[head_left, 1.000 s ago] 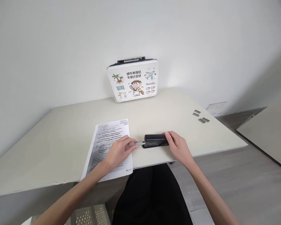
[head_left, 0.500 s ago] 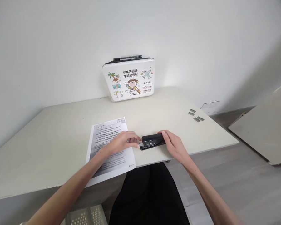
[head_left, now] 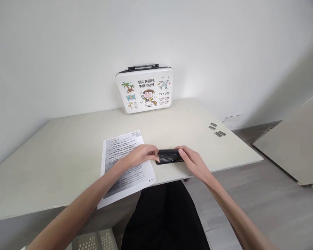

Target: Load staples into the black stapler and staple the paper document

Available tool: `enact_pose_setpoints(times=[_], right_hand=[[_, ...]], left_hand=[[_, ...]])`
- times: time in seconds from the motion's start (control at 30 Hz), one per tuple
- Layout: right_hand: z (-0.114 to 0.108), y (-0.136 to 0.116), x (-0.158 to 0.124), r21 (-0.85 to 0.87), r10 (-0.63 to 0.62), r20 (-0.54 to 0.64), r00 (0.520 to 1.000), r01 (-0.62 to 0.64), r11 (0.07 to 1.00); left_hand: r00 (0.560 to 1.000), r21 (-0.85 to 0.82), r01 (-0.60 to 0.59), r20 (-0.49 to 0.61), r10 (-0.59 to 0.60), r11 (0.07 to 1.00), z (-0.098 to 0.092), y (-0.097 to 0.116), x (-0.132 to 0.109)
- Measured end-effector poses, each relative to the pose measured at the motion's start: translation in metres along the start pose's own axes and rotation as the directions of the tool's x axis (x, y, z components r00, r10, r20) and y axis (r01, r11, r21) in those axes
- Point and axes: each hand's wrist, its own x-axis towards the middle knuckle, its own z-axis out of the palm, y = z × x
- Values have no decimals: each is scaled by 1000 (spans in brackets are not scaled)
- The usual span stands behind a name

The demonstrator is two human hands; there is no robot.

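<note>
A black stapler (head_left: 169,157) lies near the front edge of the table, its jaws toward the left. My right hand (head_left: 193,160) is closed around its rear end, with the thumb on top. At the front end, the thumb and curled fingers of my left hand (head_left: 143,153) are closed on the tip; the fingertips partly hide it. Dark and shiny parts show between the stapler's top arm and base. Beneath my left hand and forearm lies a printed sheet of paper (head_left: 120,147), its lower edge reaching past the table edge.
Several grey staple strips (head_left: 216,130) lie at the table's right side. A white case with cartoon prints (head_left: 146,90) stands against the wall at the back. Below the table is a perforated light-coloured container (head_left: 94,241). A pale panel (head_left: 294,146) stands on the right.
My left hand has shifted slightly right and up along the stapler's front. The paper's lower right corner has slid a little to the right. My right hand keeps its grip on the stapler.
</note>
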Motion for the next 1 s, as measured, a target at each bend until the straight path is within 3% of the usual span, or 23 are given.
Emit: enact_pose_setpoints(times=[0.3,0.53,0.63,0.7,0.77,0.9,1.0], right_hand=[[4,3,1,-66,-3,13,1000,4,998],[7,7,2,-44,0,-29,1000,-2,999],[7,5,2,-31,27,-22,999,-28,999],[8,5,1,-27,31,-20,999,-32,999],[8,5,1,-23,32,-25,999,-33,999],[9,5,2,-14,31,-32,999,-31,999],[9,4,1,-11,34,-31,999,-35,999]], left_hand=[[997,-67,39,65,-35,997,-5,-2,12],[997,-84,63,51,-59,994,-10,7,1],[996,-110,80,-41,-85,991,-25,-9,-3],[956,1,151,-256,-146,989,-39,-31,-4],[847,166,305,-496,-188,938,-53,-58,-8],[760,233,432,-614,-213,871,-74,-101,-27],[718,251,487,-660,-220,836,-79,-116,-43]])
